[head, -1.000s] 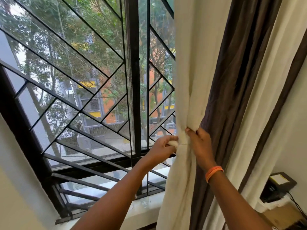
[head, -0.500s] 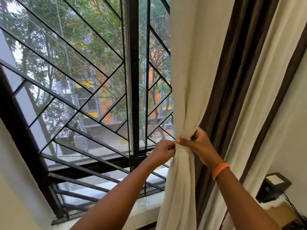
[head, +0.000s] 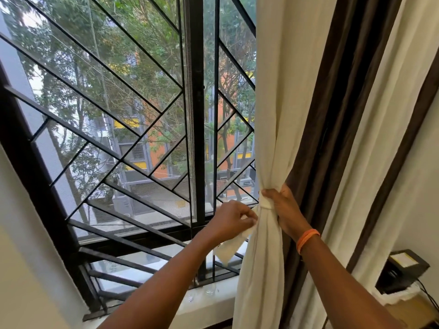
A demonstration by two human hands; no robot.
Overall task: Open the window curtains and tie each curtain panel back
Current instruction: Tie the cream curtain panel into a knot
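left hand (head: 229,218) pinches tie-back (head: 231,248) tail | right hand (head: 283,210) grips cream curtain (head: 273,115) (gathered)

We see the gathered cream fabric curtain panel (head: 273,115) right of the black metal window grille (head: 133,129). Right of it hangs the dark brown curtain (head: 332,115). The black box (head: 401,271) sits far right, below.

One head-worn camera looks forward, slightly down, close on the window (head: 142,138) and curtain (head: 280,115), within arm's reach.
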